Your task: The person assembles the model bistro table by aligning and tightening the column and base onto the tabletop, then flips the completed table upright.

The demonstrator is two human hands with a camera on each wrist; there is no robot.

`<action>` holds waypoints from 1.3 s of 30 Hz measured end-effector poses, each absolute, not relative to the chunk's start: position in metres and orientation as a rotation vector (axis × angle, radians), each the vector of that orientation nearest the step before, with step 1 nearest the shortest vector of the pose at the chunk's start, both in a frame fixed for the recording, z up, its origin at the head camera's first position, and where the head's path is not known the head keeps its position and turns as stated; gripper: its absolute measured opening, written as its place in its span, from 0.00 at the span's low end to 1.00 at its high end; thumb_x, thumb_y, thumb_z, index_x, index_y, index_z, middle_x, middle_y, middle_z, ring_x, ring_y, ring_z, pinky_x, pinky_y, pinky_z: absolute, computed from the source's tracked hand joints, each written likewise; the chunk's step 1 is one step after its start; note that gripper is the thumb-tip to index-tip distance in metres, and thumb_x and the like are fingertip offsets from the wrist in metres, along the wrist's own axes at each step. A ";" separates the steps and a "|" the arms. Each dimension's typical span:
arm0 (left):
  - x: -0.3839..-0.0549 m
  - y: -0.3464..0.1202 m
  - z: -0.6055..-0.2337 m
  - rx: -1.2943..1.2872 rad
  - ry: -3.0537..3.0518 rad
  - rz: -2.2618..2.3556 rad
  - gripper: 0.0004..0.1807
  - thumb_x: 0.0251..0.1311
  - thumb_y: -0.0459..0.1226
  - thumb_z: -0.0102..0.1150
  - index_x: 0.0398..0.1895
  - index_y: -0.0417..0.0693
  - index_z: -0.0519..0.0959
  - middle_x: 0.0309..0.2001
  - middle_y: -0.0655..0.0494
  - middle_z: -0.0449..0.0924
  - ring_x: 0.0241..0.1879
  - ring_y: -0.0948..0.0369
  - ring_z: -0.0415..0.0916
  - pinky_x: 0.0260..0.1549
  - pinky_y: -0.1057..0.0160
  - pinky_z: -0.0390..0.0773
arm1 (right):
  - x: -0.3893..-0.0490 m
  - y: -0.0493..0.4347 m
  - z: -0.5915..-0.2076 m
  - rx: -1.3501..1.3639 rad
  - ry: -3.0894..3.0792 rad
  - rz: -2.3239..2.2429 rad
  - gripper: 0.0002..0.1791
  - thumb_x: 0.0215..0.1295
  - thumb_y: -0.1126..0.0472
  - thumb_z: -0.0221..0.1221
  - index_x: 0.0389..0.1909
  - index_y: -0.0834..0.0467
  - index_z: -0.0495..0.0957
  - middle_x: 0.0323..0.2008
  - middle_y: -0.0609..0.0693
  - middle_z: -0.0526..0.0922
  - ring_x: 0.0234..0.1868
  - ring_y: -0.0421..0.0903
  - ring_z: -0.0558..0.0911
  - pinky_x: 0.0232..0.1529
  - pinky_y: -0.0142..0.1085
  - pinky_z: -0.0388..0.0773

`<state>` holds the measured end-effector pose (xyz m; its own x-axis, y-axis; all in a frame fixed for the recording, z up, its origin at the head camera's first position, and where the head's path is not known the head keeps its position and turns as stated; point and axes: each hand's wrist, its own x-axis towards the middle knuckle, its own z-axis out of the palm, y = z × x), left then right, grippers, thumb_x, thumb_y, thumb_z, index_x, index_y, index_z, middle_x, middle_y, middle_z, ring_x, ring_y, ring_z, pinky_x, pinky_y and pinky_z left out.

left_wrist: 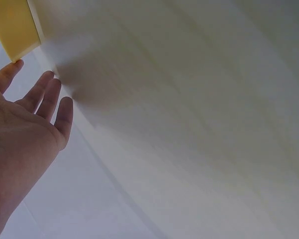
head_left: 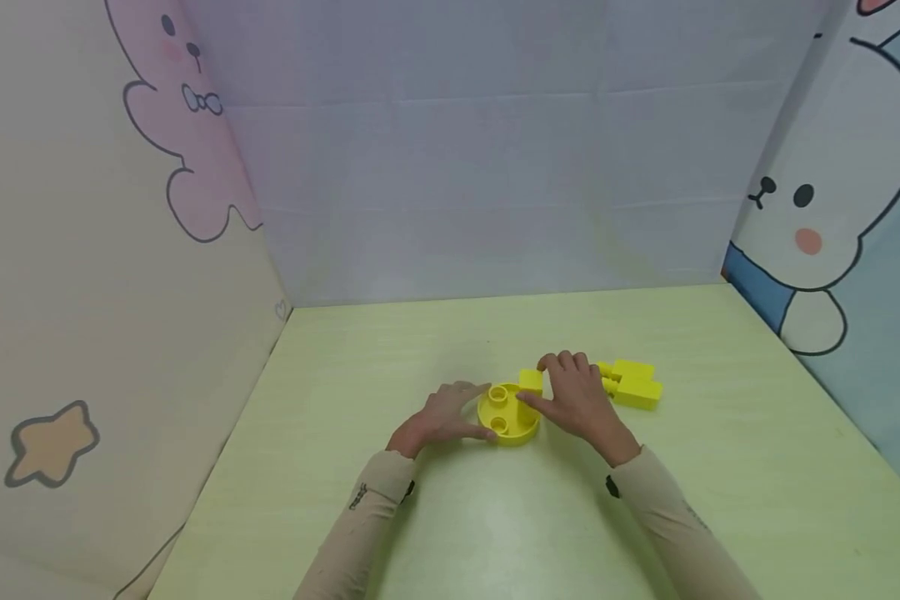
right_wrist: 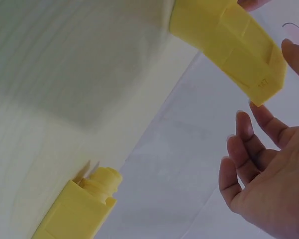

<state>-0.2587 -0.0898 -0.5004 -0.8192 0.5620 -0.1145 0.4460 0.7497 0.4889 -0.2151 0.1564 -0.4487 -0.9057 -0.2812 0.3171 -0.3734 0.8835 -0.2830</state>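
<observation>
A round yellow base (head_left: pixel 519 432) with raised ring-shaped sockets lies on the table. My left hand (head_left: pixel 444 414) holds it from the left, thumb at the near rim and index finger at the far rim. In the left wrist view, the index fingertip touches the yellow side of the base (left_wrist: pixel 17 27). My right hand (head_left: pixel 576 396) pinches a yellow block (head_left: pixel 530 380) between thumb and index finger, the other fingers free. That block stands upright at the right part of the base; its lower end is partly hidden. In the right wrist view the block (right_wrist: pixel 251 55) shows small markings.
Two more yellow blocks (head_left: pixel 637 393) with rounded pegs lie just right of my right hand; one block (right_wrist: pixel 72 214) shows its peg in the right wrist view. The pale table (head_left: pixel 495 525) is enclosed by fabric walls (head_left: pixel 495 167) at the back and both sides.
</observation>
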 end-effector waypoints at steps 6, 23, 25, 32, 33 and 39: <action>-0.257 -0.091 -0.497 0.799 2.691 0.643 0.50 0.45 0.68 0.61 0.72 0.61 0.61 0.67 0.52 0.62 0.64 0.50 0.58 0.59 0.41 0.56 | -0.211 0.156 -0.444 0.439 -2.794 0.479 0.26 0.57 0.42 0.63 0.45 0.60 0.75 0.38 0.56 0.72 0.44 0.58 0.67 0.42 0.53 0.63; -0.256 -0.091 -0.492 0.781 2.683 0.664 0.50 0.46 0.67 0.61 0.72 0.60 0.60 0.68 0.50 0.61 0.65 0.48 0.56 0.59 0.40 0.56 | -0.206 0.161 -0.434 0.548 -2.801 0.412 0.25 0.57 0.46 0.65 0.48 0.59 0.76 0.36 0.54 0.73 0.39 0.55 0.67 0.35 0.45 0.62; -0.256 -0.091 -0.492 0.777 2.686 0.667 0.50 0.46 0.67 0.61 0.72 0.59 0.60 0.67 0.49 0.62 0.65 0.48 0.57 0.59 0.40 0.55 | -0.206 0.161 -0.435 0.532 -2.796 0.382 0.26 0.56 0.43 0.65 0.45 0.60 0.76 0.34 0.53 0.73 0.37 0.54 0.67 0.35 0.45 0.61; -0.258 -0.087 -0.495 0.760 2.682 0.679 0.50 0.46 0.67 0.61 0.72 0.59 0.60 0.68 0.49 0.61 0.65 0.48 0.57 0.59 0.40 0.56 | -0.203 0.163 -0.439 0.446 -2.806 0.371 0.28 0.55 0.40 0.64 0.44 0.60 0.76 0.34 0.54 0.73 0.37 0.55 0.66 0.37 0.48 0.62; -0.258 -0.087 -0.496 0.760 2.685 0.674 0.50 0.46 0.67 0.60 0.72 0.60 0.60 0.68 0.50 0.61 0.65 0.48 0.57 0.59 0.41 0.56 | -0.203 0.164 -0.439 0.442 -2.805 0.377 0.27 0.55 0.41 0.64 0.44 0.60 0.76 0.34 0.54 0.73 0.38 0.55 0.66 0.37 0.48 0.62; -0.260 -0.085 -0.499 0.758 2.699 0.657 0.49 0.45 0.68 0.60 0.72 0.61 0.60 0.68 0.50 0.61 0.65 0.49 0.57 0.60 0.41 0.55 | -0.203 0.165 -0.442 0.449 -2.761 0.388 0.26 0.54 0.43 0.67 0.40 0.60 0.75 0.31 0.53 0.72 0.37 0.55 0.66 0.37 0.48 0.62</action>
